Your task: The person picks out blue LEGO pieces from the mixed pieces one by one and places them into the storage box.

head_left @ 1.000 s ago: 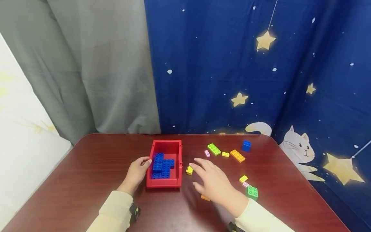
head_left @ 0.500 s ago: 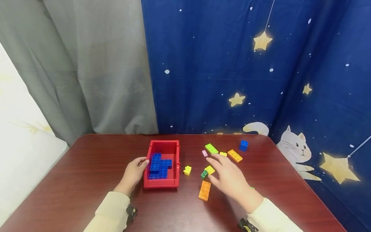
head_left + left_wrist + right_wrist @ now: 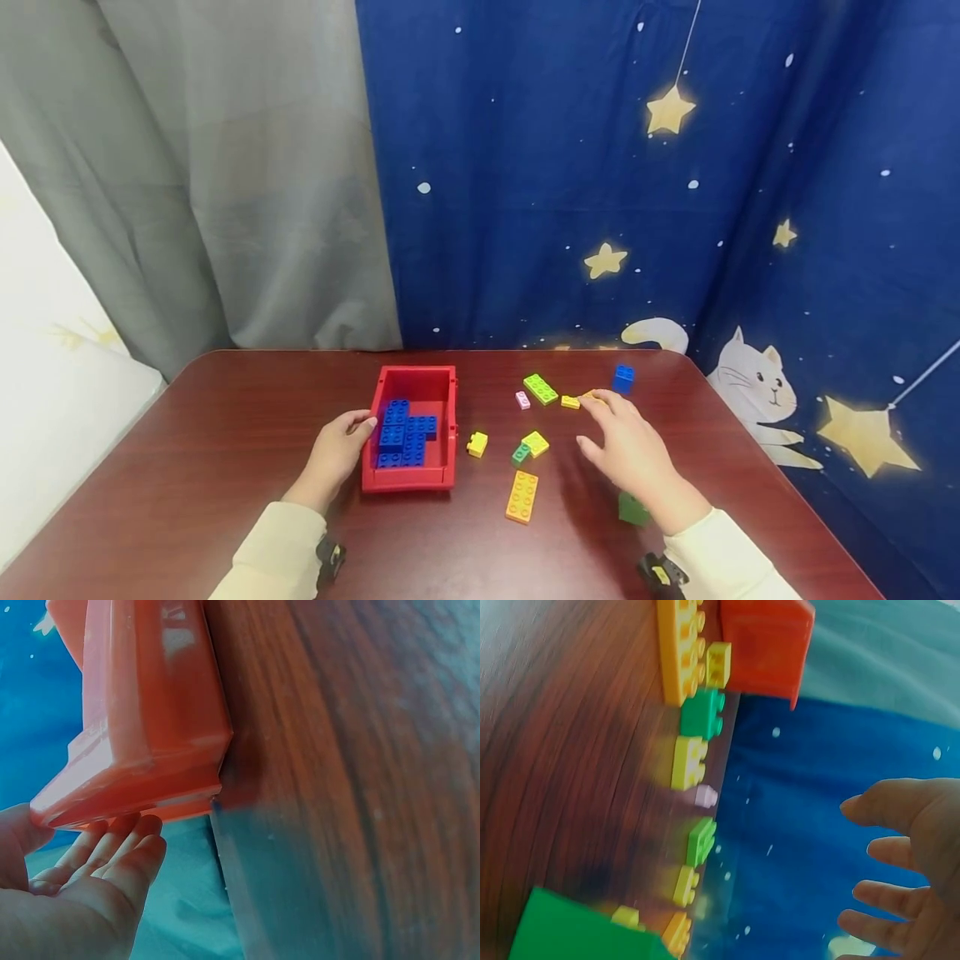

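Note:
A red box [image 3: 408,480] stands left of the table's middle, with several blue bricks [image 3: 393,437] lying inside. At its left rim, my left hand [image 3: 333,454] pinches the edge; the left wrist view shows the thumb at the lip and the fingers under it. My right hand [image 3: 633,450] is over the right part of the table, fingers spread and holding nothing. Its fingertips partly cover an orange brick [image 3: 590,394], and a blue brick [image 3: 622,379] sits just beyond them. A larger green block [image 3: 577,930] is partly hidden under the right forearm in the head view.
Between the box and my right hand lie a yellow brick [image 3: 477,444], a small dark green brick [image 3: 521,454], another yellow brick [image 3: 536,442] and an orange brick [image 3: 522,497]. Farther back are a pink brick [image 3: 522,400], a lime brick [image 3: 540,388] and a small yellow brick [image 3: 570,402].
My right hand has moved right and away from the box, uncovering the orange, dark green and yellow bricks. The left hand stays on the box rim. The head view has shifted slightly.

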Demonstrator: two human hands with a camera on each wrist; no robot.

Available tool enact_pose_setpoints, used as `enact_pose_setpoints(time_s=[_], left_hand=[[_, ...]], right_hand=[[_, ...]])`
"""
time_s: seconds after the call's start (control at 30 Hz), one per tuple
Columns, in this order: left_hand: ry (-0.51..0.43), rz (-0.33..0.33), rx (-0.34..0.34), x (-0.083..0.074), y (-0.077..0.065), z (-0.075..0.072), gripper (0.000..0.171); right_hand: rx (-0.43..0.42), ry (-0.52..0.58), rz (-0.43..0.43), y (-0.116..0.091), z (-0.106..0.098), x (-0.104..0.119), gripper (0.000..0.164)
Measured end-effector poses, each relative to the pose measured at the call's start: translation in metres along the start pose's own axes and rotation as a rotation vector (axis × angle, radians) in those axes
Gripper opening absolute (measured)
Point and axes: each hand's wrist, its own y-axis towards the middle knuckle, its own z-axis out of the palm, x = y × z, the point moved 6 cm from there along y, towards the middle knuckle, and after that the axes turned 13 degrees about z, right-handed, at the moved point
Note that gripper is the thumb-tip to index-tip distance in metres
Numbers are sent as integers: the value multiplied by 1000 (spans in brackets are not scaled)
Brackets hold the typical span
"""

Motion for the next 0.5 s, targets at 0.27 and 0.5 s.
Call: enact_pose_setpoints(time_s=[0.27, 0.5], left_hand=[[2, -8, 1, 0, -1, 0, 49], [1, 5, -19, 1, 0, 0, 48]], right_hand=[[28, 0, 57, 12, 1, -23, 55], [43, 3, 89, 32, 7, -45, 56]])
